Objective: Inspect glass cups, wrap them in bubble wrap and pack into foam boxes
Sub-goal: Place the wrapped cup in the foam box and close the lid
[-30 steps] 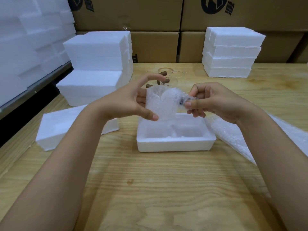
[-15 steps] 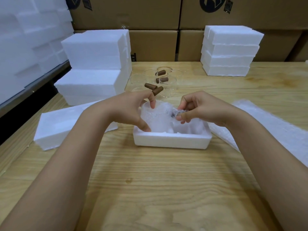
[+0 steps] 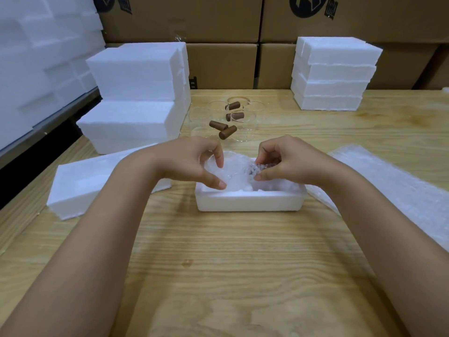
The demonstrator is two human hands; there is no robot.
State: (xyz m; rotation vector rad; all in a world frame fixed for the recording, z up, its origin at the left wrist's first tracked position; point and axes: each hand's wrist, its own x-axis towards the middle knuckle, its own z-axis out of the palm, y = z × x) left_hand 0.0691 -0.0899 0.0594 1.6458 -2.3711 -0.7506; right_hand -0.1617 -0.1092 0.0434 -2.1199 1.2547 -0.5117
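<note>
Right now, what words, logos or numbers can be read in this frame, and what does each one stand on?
On the upper right cardboard box: a dark round logo, cut off by the top edge, with characters beside it that are too blurred to read.
On the upper left cardboard box: similar dark print, cut off and blurred, unreadable.
On the wrapped cup and the foam box: no print seen.

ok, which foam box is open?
The low foam box at centre front: cavity visible, wrapped cup partly inside; the stacked boxes behind show only closed faces.
</note>
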